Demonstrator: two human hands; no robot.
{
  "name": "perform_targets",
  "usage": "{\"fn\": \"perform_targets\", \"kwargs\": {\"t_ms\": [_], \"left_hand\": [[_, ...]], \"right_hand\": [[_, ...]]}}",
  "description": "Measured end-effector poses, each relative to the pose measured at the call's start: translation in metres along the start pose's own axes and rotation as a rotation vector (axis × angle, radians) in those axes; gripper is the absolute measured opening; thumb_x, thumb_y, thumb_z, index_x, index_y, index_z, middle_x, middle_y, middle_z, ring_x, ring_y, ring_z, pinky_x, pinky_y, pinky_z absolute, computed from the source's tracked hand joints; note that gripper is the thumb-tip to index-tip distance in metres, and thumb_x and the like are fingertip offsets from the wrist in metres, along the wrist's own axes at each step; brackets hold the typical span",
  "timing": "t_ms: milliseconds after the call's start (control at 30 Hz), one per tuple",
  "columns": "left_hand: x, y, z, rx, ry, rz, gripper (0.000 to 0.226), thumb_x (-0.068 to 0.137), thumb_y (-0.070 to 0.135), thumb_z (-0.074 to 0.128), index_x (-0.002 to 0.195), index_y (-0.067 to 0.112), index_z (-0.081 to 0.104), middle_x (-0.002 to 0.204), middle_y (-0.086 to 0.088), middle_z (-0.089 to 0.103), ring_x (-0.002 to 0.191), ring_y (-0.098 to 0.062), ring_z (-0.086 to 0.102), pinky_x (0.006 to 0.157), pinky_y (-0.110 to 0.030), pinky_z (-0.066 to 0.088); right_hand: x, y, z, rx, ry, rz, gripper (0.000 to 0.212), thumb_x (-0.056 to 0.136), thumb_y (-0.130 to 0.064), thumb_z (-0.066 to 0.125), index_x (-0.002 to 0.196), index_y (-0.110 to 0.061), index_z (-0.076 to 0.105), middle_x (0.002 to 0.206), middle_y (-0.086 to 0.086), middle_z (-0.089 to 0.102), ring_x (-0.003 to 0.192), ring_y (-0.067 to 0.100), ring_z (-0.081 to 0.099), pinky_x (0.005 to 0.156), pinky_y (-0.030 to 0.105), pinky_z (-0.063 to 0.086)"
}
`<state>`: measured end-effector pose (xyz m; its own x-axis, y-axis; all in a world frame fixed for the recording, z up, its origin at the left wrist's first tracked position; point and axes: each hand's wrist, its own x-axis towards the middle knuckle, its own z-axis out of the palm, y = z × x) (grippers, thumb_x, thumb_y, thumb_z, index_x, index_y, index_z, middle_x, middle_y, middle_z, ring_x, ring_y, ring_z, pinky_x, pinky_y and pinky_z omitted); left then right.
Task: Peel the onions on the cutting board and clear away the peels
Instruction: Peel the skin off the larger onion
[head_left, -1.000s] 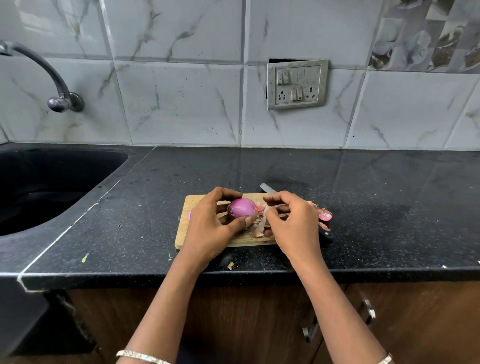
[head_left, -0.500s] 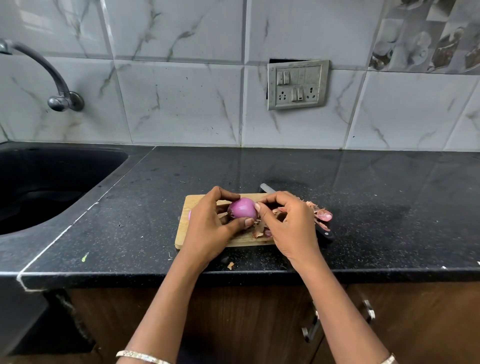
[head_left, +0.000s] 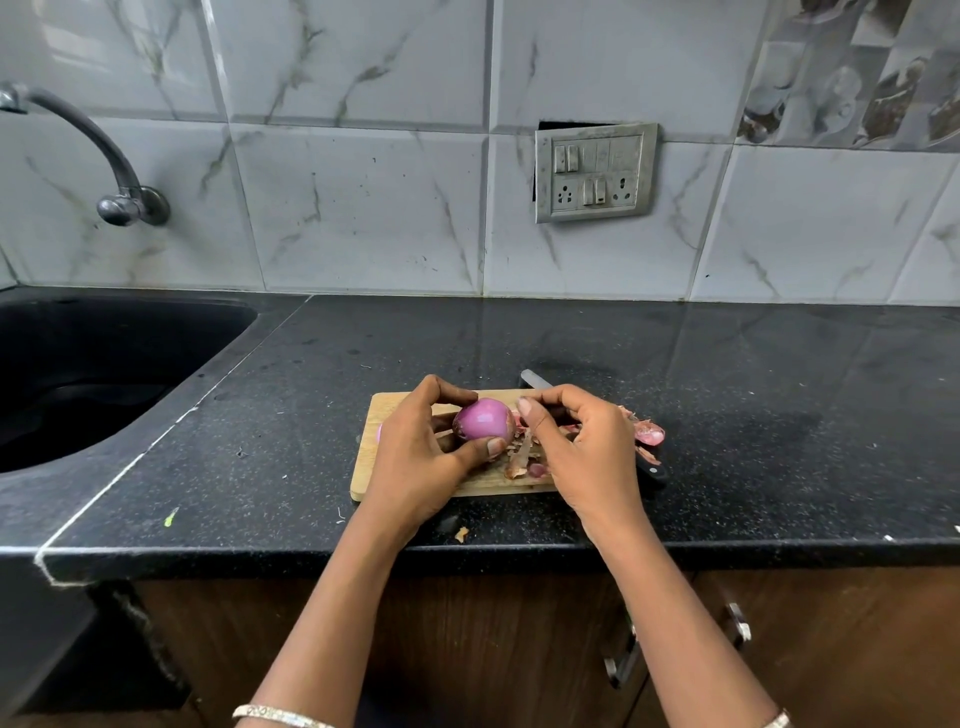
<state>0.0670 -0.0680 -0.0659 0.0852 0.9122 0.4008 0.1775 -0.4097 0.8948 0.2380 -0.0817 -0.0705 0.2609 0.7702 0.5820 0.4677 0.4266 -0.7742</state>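
Left hand (head_left: 415, 457) curled round one red onion (head_left: 483, 422) just above one wooden cutting board (head_left: 387, 408), right hand (head_left: 587, 447) thumb touching the onion, its pinch unclear, loose peels (head_left: 522, 460) heaped beside, one knife (head_left: 535, 380) behind

Your right hand (head_left: 587, 452) has lifted from the loose peel (head_left: 522, 453) back toward the onion (head_left: 484, 420) — its index fingertip (head_left: 525, 408) is now just beside the onion's right side.

Soft, even light is filling the kitchen; the black countertop (head_left: 753, 415) is mirroring wall tiles (head_left: 363, 208), wide-angle distortion bowing its edge.
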Motion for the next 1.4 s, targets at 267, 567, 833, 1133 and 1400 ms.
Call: {"fn": "perform_targets", "kwargs": {"t_ms": [267, 567, 833, 1133, 1400], "left_hand": [[0.000, 0.000, -0.001, 0.022, 0.002, 0.028, 0.045, 0.072, 0.010, 0.091, 0.106, 0.014, 0.061, 0.112, 0.001, 0.070, 0.096, -0.006, 0.071, 0.083, -0.025, 0.060], [0.001, -0.003, -0.001, 0.013, 0.002, 0.008, 0.046, 0.071, 0.011, 0.092, 0.104, 0.016, 0.061, 0.111, 0.003, 0.070, 0.097, -0.012, 0.072, 0.086, -0.038, 0.061], [0.003, -0.008, -0.002, 0.032, -0.011, 0.008, 0.047, 0.071, 0.016, 0.092, 0.105, 0.020, 0.060, 0.113, 0.000, 0.071, 0.100, -0.015, 0.071, 0.088, -0.043, 0.060], [0.005, -0.012, -0.002, 0.065, -0.011, 0.032, 0.049, 0.065, 0.029, 0.093, 0.102, 0.027, 0.061, 0.111, 0.004, 0.071, 0.102, -0.017, 0.070, 0.088, -0.045, 0.060], [0.006, -0.014, -0.002, 0.083, -0.010, 0.050, 0.049, 0.066, 0.026, 0.094, 0.101, 0.027, 0.060, 0.110, 0.006, 0.071, 0.102, -0.017, 0.070, 0.089, -0.047, 0.059]], "right_hand": [[-0.001, -0.007, -0.002, 0.026, -0.094, -0.011, 0.012, 0.085, -0.017, 0.078, 0.096, -0.022, 0.080, 0.087, -0.016, 0.075, 0.084, 0.003, 0.071, 0.071, 0.021, 0.057], [0.000, -0.003, 0.001, 0.074, -0.107, 0.032, 0.014, 0.084, -0.014, 0.077, 0.096, -0.020, 0.082, 0.084, -0.011, 0.077, 0.079, 0.011, 0.073, 0.068, 0.040, 0.062], [0.001, -0.005, -0.003, 0.076, -0.091, 0.027, 0.016, 0.082, -0.011, 0.080, 0.098, -0.015, 0.081, 0.091, -0.006, 0.079, 0.089, 0.000, 0.072, 0.085, 0.024, 0.056], [-0.001, -0.010, -0.001, -0.071, -0.043, -0.048, 0.013, 0.082, -0.010, 0.078, 0.092, -0.015, 0.082, 0.083, -0.009, 0.077, 0.083, -0.003, 0.070, 0.076, 0.008, 0.049], [-0.002, -0.015, -0.002, -0.049, -0.028, -0.023, 0.013, 0.080, -0.010, 0.077, 0.083, -0.021, 0.082, 0.072, -0.022, 0.071, 0.074, -0.001, 0.070, 0.068, 0.013, 0.053]]}}
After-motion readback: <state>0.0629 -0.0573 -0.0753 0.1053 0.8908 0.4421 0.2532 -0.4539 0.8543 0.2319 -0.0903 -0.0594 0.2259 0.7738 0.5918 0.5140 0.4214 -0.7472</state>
